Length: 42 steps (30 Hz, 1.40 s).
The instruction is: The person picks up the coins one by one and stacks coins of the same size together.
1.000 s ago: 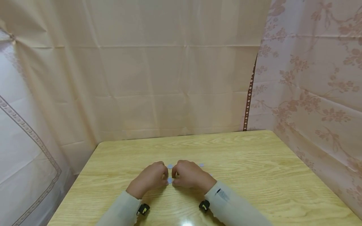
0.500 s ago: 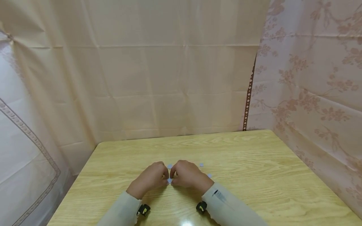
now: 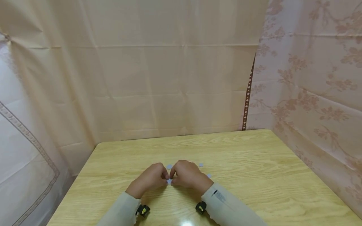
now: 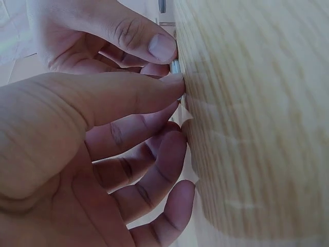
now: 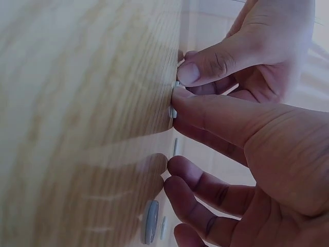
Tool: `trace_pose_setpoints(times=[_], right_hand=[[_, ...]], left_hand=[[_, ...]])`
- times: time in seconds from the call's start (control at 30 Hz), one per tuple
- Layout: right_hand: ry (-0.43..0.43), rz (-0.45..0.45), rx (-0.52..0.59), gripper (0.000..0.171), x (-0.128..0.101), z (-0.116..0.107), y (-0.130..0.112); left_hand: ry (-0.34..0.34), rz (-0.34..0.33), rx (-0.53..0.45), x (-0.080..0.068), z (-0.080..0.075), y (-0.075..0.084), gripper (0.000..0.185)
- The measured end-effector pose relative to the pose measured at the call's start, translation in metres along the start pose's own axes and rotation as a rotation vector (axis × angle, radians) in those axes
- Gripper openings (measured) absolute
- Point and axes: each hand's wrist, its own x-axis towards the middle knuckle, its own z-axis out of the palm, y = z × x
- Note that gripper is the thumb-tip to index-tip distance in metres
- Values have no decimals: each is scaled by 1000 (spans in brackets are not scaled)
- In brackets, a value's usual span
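Observation:
In the head view my left hand [image 3: 151,177] and right hand [image 3: 187,176] meet low over the table [image 3: 240,188], fingertips nearly touching. Between them lies a small, flat, pale blue disc [image 3: 169,181], mostly covered by fingers. The right wrist view shows the disc's edge [image 5: 173,111] under my right thumb, at the tabletop. Thumb and index finger of each hand pinch it from opposite sides. Seen from the left wrist, a bit of the pale disc [image 4: 176,67] shows between the two thumbs. The other fingers of both hands are bent, their tips close to the wood.
Another pale disc [image 3: 169,166] lies just beyond the hands. Two smaller pale pieces, one farther back [image 3: 201,164] and one beside the right wrist [image 3: 209,175], lie to the right. A beige curtain [image 3: 169,78] hangs behind the table's far edge.
My right hand has shifted slightly left, closing the gap to my left hand and uncovering more of the piece beside its wrist. The left hand has barely moved.

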Motion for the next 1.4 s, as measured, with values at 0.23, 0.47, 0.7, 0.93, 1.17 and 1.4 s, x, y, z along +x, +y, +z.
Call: trace_pose_setpoints(times=[0.23,0.47,0.7,0.93,1.17,1.4], right_hand=[[-4,7,21,8,2,3,4],[-19,13,84,7,-1,1,4],[-24,10,121,7,0,3,4],[-36,2,129,5,2,5,5],[-42,3,132,6,5,7,4],[-43,34,105,6,2,6,3]], left_hand=[[-17,-41,-59,2,1,-1,7],[-18,-65,-61,2,3,0,7],[-13,-78,-61,1,4,2,6],[-1,-82,-58,0,4,2,7],[14,-78,-48,-2,3,1,8],[13,-80,-67,-5,2,5,6]])
